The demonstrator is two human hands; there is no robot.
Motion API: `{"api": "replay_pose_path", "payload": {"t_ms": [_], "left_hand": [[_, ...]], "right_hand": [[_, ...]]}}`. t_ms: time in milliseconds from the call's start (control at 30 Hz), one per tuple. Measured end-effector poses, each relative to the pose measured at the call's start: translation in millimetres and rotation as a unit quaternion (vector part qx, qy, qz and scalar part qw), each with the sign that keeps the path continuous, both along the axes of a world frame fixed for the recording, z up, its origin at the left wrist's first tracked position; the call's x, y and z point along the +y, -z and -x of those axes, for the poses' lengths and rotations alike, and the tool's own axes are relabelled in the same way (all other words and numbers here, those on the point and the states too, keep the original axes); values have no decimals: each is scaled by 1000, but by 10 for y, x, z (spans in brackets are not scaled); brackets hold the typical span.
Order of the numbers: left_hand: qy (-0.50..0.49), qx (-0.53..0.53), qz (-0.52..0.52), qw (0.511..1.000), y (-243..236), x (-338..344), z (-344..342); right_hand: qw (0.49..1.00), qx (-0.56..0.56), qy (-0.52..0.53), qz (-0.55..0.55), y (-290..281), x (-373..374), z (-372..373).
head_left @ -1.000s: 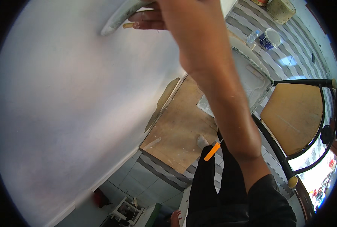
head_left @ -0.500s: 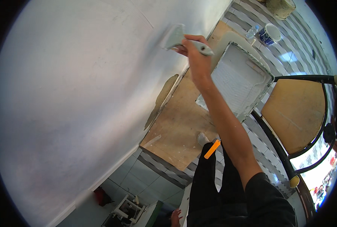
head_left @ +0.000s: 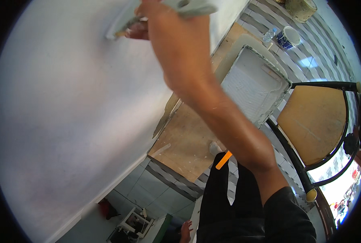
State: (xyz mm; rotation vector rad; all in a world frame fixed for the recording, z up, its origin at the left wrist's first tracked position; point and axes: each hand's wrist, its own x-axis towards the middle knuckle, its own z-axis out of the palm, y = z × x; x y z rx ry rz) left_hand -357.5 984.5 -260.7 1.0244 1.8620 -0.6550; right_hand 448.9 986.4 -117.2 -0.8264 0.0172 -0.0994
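My right hand (head_left: 170,28) grips a wide, paint-smeared paintbrush (head_left: 124,19) by its pale handle, near the top edge. The bristle end lies against the white wall (head_left: 67,81), and the hand is slightly blurred. My left hand (head_left: 186,231) hangs low beside my black trousers, near a pale edge, its fingers apart with nothing seen in them. Below and right of the brush stands a tray (head_left: 251,81) spread with white paint. Low on the wall, a bare brownish patch (head_left: 164,115) is partly covered by my right forearm.
A brown board (head_left: 184,141) lies along the wall's foot. To the right stands a chair (head_left: 314,121) with a tan panel and black frame. A paint bucket (head_left: 288,37), a plastic bottle (head_left: 269,35) and a stained tub (head_left: 301,10) are on the striped tiles.
My right hand has moved up and left along the wall with the paintbrush, and the arm now reaches further out. My left hand has barely moved.
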Motion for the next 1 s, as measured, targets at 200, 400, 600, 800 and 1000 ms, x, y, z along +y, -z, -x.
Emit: {"api": "replay_pose_path", "payload": {"t_ms": [200,400,600,800,1000], "left_hand": [[2,-32,-12,999,-207,125,-345],[-9,5,-31,999,-180,58,-242],[-51,-5,-24,998,-60,-61,112],[-59,26,-5,998,-76,-217,144],[-87,16,-20,996,-118,-206,-119]], "right_hand": [[977,77,-133,-151,-116,-609,9],[989,125,-49,-70,704,-354,344],[995,92,-26,6,408,244,302],[991,75,-93,67,-696,-54,212],[998,-2,-51,-43,-148,-329,190]]}}
